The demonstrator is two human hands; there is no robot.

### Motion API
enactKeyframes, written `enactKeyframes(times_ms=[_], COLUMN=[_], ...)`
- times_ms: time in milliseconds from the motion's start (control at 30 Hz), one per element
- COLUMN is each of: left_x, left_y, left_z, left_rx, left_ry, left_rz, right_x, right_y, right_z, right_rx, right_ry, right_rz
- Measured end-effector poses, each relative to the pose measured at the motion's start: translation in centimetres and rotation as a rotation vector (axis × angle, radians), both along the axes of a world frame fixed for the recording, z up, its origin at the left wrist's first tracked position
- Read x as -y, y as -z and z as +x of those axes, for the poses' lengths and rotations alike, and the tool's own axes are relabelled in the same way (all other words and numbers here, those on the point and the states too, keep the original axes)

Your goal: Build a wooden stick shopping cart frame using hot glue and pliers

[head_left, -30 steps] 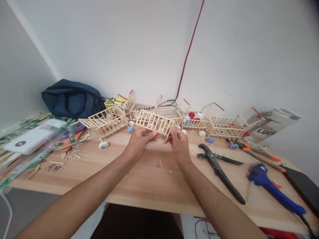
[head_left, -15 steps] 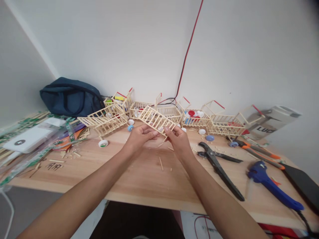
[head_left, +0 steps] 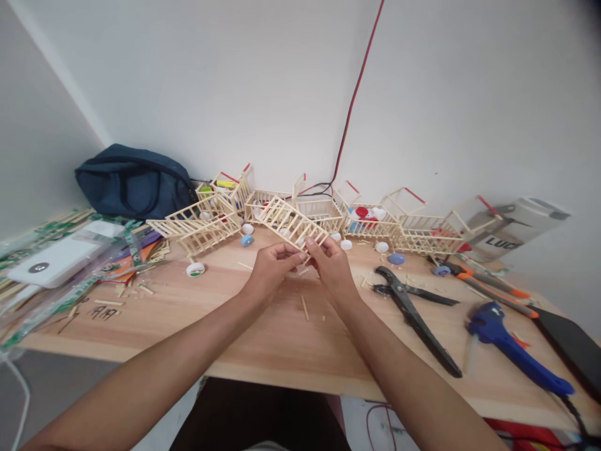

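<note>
A small slatted frame of thin wooden sticks (head_left: 291,222) is held tilted above the table between my two hands. My right hand (head_left: 332,266) grips its lower right end, thumb on top. My left hand (head_left: 275,269) is closed at the lower edge, thumb and fingers pinched close to the right fingertips; the exact contact is partly hidden. Behind stand several miniature shopping carts of sticks, among them a tilted cart (head_left: 201,222) at the left and a cart with a red handle (head_left: 427,233) at the right. A loose stick (head_left: 305,307) lies below my hands.
Black pliers (head_left: 413,319), a blue glue gun (head_left: 516,351) and orange-handled pliers (head_left: 498,289) lie at the right. A white power bank (head_left: 66,254) rests on stick packs at the left, before a blue pouch (head_left: 134,181). Bottle caps (head_left: 397,259) and stick scraps are scattered about.
My left hand has shifted slightly down and right, closer to my right hand. The slatted frame has moved slightly left and stays in hand.
</note>
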State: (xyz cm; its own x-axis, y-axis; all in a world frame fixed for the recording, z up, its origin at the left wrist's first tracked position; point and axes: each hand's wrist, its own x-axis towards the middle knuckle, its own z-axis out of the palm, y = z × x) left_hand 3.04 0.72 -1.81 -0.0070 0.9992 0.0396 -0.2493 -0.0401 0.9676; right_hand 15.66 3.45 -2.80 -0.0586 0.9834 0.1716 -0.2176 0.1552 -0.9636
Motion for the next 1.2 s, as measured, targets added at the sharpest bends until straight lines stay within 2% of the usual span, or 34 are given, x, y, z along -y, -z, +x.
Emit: enactKeyframes(times_ms=[200,333,900,1200], left_x=[0.2,0.15,0.33,0.68], left_y=[0.08,0.04,0.21,-0.26], left_z=[0.27,0.25,0.27,0.39], left_rx=[-0.018,-0.039,-0.139,-0.14], left_ry=[-0.064,-0.092,-0.138,-0.154], left_rz=[0.024,0.035,0.065,0.067], right_x=[0.13,0.11,0.51,0.33], right_y=[0.14,0.29,-0.04,0.31], right_z=[-0.47,-0.71,-0.97,-0.95], right_rx=[-0.092,-0.139,-0.168,-0.178], right_ry=[-0.005,-0.062,-0.023,-0.049], right_rz=[-0.025,-0.056,-0.082,-0.073])
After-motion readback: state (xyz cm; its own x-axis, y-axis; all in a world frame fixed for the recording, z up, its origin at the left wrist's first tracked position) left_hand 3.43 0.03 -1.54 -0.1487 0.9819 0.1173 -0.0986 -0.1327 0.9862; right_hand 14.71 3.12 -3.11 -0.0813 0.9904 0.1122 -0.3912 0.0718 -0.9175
